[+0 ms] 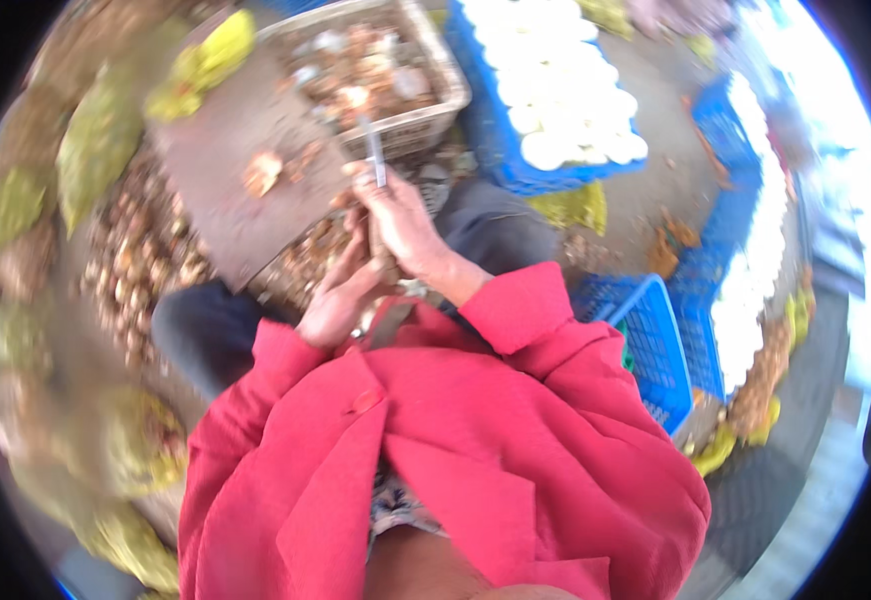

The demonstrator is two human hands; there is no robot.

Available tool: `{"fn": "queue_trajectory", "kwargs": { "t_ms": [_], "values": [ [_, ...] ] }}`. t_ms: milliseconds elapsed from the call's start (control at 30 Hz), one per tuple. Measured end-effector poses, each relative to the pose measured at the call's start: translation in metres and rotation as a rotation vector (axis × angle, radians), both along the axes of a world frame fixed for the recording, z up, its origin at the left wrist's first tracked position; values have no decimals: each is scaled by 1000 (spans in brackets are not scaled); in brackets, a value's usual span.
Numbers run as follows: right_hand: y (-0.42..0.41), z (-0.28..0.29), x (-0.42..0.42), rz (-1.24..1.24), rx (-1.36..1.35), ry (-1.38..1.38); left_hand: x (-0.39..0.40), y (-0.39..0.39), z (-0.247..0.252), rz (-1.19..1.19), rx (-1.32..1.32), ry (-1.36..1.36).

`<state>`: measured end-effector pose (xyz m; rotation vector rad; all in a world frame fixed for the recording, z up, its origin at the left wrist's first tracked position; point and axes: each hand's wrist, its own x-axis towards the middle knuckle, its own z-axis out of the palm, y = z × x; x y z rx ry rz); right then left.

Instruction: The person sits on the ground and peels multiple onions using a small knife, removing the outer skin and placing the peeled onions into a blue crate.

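Note:
My right hand (398,214) is closed around a knife (373,150), its narrow blade pointing away from me. Just left of it and lower, my left hand (345,289) has its fingers partly spread near the right one; the picture is blurred there, and whether it holds something does not show. Beyond both hands lies a brown board (248,142) with onion skins (263,174) on it. Unpeeled onions (131,262) are heaped on the ground left of the board.
A pale plastic crate (398,127) of skins and scraps stands beyond the board. Blue crates (495,161) of peeled white onions (548,112) are at the right, with another blue crate (657,352) near my right elbow. Full mesh sacks (101,135) line the left.

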<state>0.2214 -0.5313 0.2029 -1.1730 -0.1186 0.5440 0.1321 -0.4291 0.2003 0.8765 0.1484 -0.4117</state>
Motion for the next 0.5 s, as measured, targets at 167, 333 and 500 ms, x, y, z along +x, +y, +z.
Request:
{"fn": "queue_trajectory", "kwargs": {
  "t_ms": [167, 333, 500],
  "values": [
    [28, -20, -9, 118, -422, -243, -20, 37, -21, 58, 264, -17],
    [32, -52, -2, 188, -762, -521, -2, 117, -36, 430, 903, 73],
    [86, -55, 21, 352, -953, -916, 30, 166, -55, 470, 1113, 217]
  ]
}}
